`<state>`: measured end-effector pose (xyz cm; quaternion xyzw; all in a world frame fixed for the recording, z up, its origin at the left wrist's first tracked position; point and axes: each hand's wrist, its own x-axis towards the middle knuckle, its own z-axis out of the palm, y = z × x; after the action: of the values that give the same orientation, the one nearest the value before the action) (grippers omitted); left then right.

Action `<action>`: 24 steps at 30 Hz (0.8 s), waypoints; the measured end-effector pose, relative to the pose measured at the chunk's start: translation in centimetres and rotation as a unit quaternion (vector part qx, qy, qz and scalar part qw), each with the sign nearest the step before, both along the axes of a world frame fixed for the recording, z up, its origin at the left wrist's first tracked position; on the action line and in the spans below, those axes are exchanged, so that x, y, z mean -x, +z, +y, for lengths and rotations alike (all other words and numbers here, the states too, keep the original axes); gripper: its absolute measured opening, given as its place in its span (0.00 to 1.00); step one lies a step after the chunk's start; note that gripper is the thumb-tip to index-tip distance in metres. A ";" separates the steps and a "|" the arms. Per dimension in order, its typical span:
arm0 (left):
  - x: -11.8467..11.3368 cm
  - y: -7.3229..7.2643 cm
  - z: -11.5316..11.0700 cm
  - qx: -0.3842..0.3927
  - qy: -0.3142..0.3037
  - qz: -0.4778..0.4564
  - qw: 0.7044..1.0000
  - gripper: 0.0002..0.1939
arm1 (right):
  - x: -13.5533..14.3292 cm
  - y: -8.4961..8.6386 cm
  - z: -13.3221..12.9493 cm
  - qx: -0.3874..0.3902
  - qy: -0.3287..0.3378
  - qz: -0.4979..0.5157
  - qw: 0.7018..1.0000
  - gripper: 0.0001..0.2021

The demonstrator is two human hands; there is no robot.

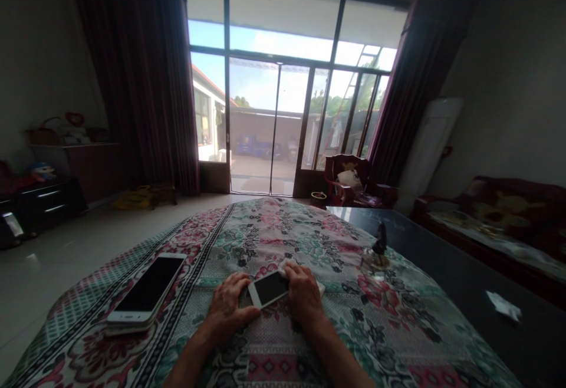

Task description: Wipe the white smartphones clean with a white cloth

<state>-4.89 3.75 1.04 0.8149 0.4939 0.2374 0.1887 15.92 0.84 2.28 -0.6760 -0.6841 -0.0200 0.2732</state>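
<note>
A small white smartphone (269,289) with a dark screen lies face up and slightly slanted on the patterned cloth. My left hand (227,302) grips its left end, thumb at the near edge and fingers at the far edge. Over the phone's right end, my right hand (304,292) is closed on a white tissue or cloth (282,268), which shows at the fingertips and beside the hand. To the left rests a larger white smartphone (148,288), screen up and dark, on top of another flat item that it mostly hides.
A floral tablecloth (283,234) covers the surface in front of me. A clear glass container (375,261) with a dark top stands to the right. Beyond it, a dark tabletop (446,276) holds a crumpled white packet or tissue (504,306). A wooden chair (349,176) stands near the glass doors.
</note>
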 end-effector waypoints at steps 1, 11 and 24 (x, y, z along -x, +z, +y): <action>0.0 0.0 0.0 0.000 0.004 0.000 1.000 0.26 | -0.3 0.0 0.0 0.001 -0.008 0.001 1.000 0.20; -0.1 -1.4 0.4 -0.026 0.021 -0.007 0.999 0.25 | 4.3 -0.2 -1.5 0.011 0.190 -0.013 0.982 0.13; -0.2 -0.5 -0.1 -0.008 0.023 0.003 1.000 0.28 | 1.1 -0.3 -0.7 0.007 0.055 -0.011 0.998 0.19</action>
<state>-4.72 3.69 0.52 0.8058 0.5107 0.2432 0.1751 14.77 0.17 2.01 -0.6394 -0.7232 -0.0075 0.2611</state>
